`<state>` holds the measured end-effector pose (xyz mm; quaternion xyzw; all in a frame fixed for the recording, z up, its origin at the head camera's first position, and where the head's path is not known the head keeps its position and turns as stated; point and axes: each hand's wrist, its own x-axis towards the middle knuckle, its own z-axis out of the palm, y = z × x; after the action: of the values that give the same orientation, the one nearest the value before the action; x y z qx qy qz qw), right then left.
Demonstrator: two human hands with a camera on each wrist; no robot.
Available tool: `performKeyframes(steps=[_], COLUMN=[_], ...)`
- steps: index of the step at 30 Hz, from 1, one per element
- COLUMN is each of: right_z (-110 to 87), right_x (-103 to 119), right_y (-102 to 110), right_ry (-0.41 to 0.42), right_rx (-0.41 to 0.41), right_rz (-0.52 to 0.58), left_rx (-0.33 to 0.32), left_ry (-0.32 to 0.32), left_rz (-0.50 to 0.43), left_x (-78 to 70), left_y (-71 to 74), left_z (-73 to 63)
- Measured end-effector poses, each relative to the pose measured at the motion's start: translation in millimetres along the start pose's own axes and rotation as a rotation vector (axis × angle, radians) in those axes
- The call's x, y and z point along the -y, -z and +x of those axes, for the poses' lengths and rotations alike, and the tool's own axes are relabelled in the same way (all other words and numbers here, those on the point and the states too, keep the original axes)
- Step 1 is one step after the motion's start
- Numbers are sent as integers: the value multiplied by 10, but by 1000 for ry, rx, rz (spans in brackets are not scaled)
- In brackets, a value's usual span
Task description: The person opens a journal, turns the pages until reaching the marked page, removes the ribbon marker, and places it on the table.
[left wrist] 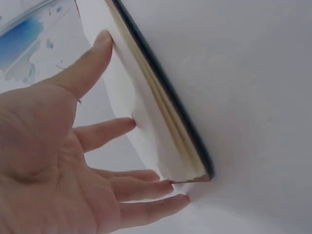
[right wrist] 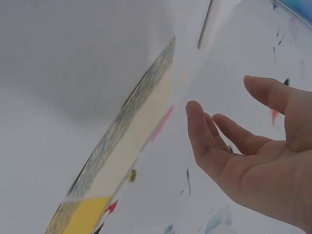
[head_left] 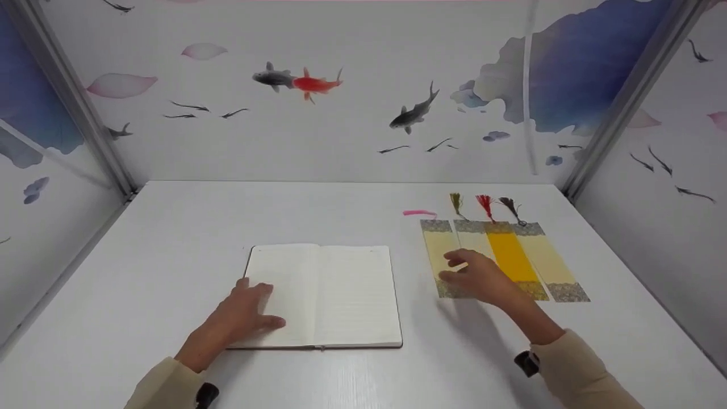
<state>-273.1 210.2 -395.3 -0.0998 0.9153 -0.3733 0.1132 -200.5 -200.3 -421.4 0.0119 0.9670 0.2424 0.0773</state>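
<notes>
An open notebook (head_left: 358, 295) with blank, faintly lined pages lies on the white table. My left hand (head_left: 244, 312) rests on its left page with fingers spread; in the left wrist view the thumb and fingertips touch the page and its edge, above the dark cover (left wrist: 161, 73). My right hand (head_left: 477, 275) hovers over several tasselled bookmarks, its fingers loosely bent and holding nothing. Beneath it are two pale bookmarks, the leftmost (head_left: 437, 244) with a pink tassel (head_left: 419, 213). A yellow bookmark (head_left: 508, 255) and another pale one (head_left: 548, 258) lie to the right.
Green (head_left: 455, 203), red (head_left: 484, 205) and dark (head_left: 509, 207) tassels point toward the back of the table (head_left: 272, 210). White panels printed with fish (head_left: 417, 113) and petals stand behind and at both sides. Each wrist wears a black device (head_left: 527, 363).
</notes>
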Motion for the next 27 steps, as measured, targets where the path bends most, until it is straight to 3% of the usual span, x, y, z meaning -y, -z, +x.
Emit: performKeyframes(steps=[3, 7, 14, 21, 27], right_z=[26, 80, 178, 202, 227], right_x=[89, 151, 252, 290, 293], right_y=[-191, -428, -631, -696, -753], right_ry=[-19, -76, -160, -148, -128], right_rx=[25, 64, 120, 147, 111], right_rz=[59, 145, 260, 208, 164], left_rx=[-78, -127, -131, -103, -182], left_ry=[38, 77, 145, 211, 200], left_rz=[-49, -144, -242, -340, -424], left_x=[26, 64, 190, 262, 262], left_y=[-4, 28, 110, 226, 317], left_z=[-16, -4, 91, 115, 75])
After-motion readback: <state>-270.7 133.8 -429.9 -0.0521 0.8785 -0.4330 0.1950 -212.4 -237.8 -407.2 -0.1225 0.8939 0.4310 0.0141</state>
